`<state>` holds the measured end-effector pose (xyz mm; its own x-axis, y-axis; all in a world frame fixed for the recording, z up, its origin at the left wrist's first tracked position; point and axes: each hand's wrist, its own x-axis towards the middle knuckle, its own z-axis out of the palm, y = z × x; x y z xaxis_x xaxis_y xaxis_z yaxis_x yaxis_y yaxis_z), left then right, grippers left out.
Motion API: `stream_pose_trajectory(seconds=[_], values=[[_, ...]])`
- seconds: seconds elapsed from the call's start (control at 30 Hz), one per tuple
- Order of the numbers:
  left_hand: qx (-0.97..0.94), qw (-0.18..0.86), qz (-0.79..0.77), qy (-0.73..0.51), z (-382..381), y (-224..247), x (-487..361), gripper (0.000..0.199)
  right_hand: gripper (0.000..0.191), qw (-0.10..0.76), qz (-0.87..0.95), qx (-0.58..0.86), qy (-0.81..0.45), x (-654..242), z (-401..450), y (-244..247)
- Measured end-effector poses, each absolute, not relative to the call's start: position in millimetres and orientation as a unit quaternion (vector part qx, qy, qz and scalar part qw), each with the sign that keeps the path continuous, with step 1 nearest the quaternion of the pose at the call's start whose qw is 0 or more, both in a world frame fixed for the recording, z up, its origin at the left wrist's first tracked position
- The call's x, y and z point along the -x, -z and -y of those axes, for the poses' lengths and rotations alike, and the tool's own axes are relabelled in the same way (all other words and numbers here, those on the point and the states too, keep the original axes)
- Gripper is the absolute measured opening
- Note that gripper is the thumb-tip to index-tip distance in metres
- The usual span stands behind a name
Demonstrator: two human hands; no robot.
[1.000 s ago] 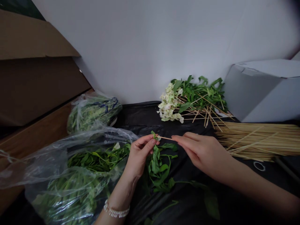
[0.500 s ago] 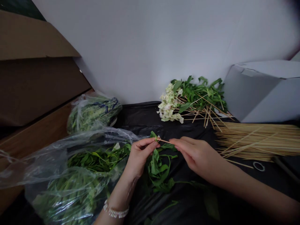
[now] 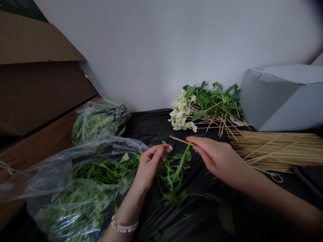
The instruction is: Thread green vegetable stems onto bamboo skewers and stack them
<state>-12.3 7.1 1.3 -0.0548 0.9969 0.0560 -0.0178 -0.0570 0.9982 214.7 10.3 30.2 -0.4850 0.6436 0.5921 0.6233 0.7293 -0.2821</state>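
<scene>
My right hand point(image 3: 217, 154) pinches a thin bamboo skewer point(image 3: 178, 138) whose bare tip points left. A leafy green stem point(image 3: 180, 166) hangs from the skewer close to my right fingertips, its leaves drooping downward. My left hand point(image 3: 152, 159) is just left of and below the skewer tip, apart from it, with thumb and fingers pressed together. A small whitish bit shows at the left fingertips; I cannot make out what it is. Below both hands, loose green leaves point(image 3: 176, 198) lie on the black plastic sheet point(image 3: 202, 222).
An open clear bag of greens point(image 3: 75, 205) lies at left, a closed bag of greens point(image 3: 98, 124) behind it. Loaded skewers with pale leaves point(image 3: 183, 111) and green leaves point(image 3: 214, 101) lie at back. Bare skewers point(image 3: 280, 149), a ring point(image 3: 277, 177), a white box point(image 3: 282, 97) and cardboard point(image 3: 40, 90) flank the sides.
The skewer's tip has come away from my left fingers and is bare. The green stem now sits further along the skewer, by my right fingers.
</scene>
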Motion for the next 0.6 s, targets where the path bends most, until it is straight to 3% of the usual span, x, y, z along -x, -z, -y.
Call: stream_pose_trajectory(seconds=[0.13, 0.33, 0.6], values=[[-0.489, 0.421, -0.541, -0.539, -15.3, -1.4, 28.1, 0.028, 0.034, 0.362, 0.833, 0.413, 0.072, -230.4, -15.7, -44.9], [-0.664, 0.272, -0.522, -0.461, -14.8, 7.9, 23.4, 0.013, 0.035, 0.343, 0.834, 0.425, 0.075, -231.7, -15.1, -44.9], [-0.796, 0.299, -0.431, -0.302, -7.6, -1.5, 27.7, 0.045, 0.034, 0.340, 0.836, 0.422, 0.087, -229.7, -15.5, -43.6]])
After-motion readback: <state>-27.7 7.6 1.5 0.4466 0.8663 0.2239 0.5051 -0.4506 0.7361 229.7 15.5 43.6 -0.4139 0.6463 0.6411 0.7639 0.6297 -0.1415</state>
